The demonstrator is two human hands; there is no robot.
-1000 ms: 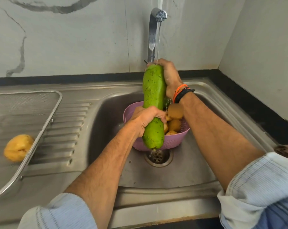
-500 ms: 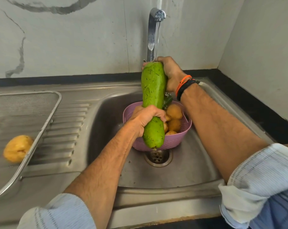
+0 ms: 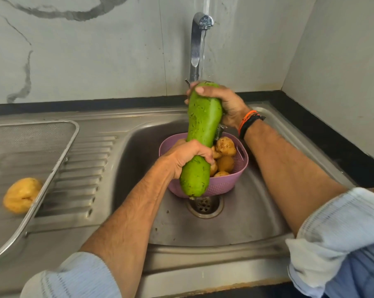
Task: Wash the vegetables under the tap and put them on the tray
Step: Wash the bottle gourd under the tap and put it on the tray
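Green gourd (image 3: 200, 136) stands near upright over sink (image 3: 257, 214), top end under running tap (image 3: 200, 39). L hand (image 3: 187, 157) grips lower half, R hand (image 3: 227, 105) wraps round top. Behind it, pink basket (image 3: 235, 177) w/ potatoes (image 3: 224, 153). One potato (image 3: 21, 195) lies on mesh tray (image 3: 42, 136), far left.

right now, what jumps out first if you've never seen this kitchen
The long green gourd held upright over the sink, under the running tap, with the left hand gripping low and the right hand near the top. Behind it sits a pink basket of potatoes; one potato lies on the mesh tray at left.
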